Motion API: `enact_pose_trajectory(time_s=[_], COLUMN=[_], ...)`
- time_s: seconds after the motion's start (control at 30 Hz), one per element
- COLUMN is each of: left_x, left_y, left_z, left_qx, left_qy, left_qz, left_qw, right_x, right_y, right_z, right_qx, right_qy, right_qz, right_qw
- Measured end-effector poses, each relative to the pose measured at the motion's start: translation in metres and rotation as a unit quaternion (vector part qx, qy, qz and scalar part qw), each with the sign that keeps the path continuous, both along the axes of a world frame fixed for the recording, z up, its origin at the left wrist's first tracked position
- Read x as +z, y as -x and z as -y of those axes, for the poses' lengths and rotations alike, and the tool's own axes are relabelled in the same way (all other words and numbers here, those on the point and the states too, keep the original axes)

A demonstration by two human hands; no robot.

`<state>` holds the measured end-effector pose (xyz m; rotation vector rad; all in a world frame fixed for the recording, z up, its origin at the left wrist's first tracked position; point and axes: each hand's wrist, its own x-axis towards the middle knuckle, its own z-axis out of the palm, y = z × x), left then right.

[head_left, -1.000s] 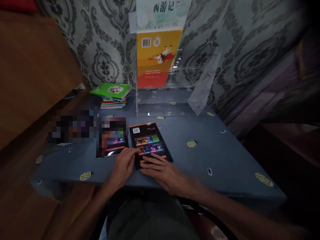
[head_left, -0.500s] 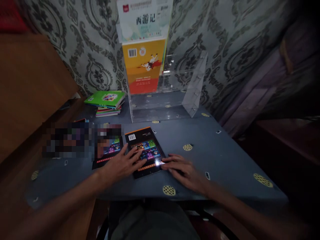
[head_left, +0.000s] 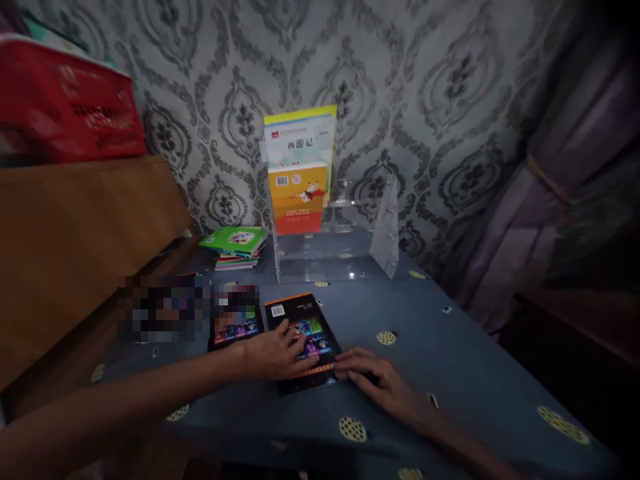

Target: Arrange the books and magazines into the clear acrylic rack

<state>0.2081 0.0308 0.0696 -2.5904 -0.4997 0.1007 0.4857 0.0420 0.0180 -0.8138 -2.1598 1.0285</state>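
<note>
Blue tablecloth (head_left: 410, 387): left hand (head_left: 275, 351) atop black book (head_left: 321, 344), right hand (head_left: 377, 379) at edge.

On the table (head_left: 415, 373), the near book (head_left: 320, 341) lies right of a second book (head_left: 237, 331); farther, a book stack (head_left: 239, 245) sits left of a rack (head_left: 386, 235).

Black "西游记" on the pale book (head_left: 295, 150) in the clear rack (head_left: 385, 233); lettering on the red container (head_left: 65, 100) too blurred

The light is dim, the right edge nearly black, the red container (head_left: 75, 103) blurred, the clear rack (head_left: 386, 228) faintly glinting.
</note>
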Motion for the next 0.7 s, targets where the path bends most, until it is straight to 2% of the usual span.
enact_pose_trajectory(time_s=[0.1,0.17,0.27,0.37,0.47,0.57,0.63,0.7], left_x=[0.002,0.006,0.013,0.015,0.012,0.006,0.002,-0.001], left_y=[0.001,0.003,0.006,0.009,0.013,0.016,0.015,0.013], left_z=[-0.001,-0.001,-0.003,-0.009,-0.018,-0.029,-0.037,-0.045], left_qx=[-0.007,0.003,0.025,0.056,0.108,0.148,0.168,0.193], left_qy=[-0.004,0.022,0.115,0.232,0.311,0.356,0.382,0.389], left_qz=[-0.001,0.000,0.023,0.118,0.282,0.439,0.514,0.582], left_qw=[1.000,1.000,0.993,0.964,0.901,0.812,0.749,0.688], right_x=[-0.001,-0.001,0.001,0.002,-0.002,-0.007,-0.006,0.000], right_y=[-0.001,-0.003,-0.007,-0.011,-0.011,-0.004,0.002,0.011], right_z=[-0.001,0.000,-0.005,-0.023,-0.053,-0.080,-0.090,-0.090], right_qx=[-0.001,-0.012,-0.030,-0.043,-0.043,-0.025,-0.016,-0.008], right_qy=[0.026,0.042,0.056,0.093,0.175,0.245,0.232,0.190], right_qz=[-0.002,-0.007,-0.016,-0.015,-0.077,-0.176,-0.183,-0.142], right_qw=[1.000,0.999,0.998,0.995,0.981,0.953,0.955,0.971])
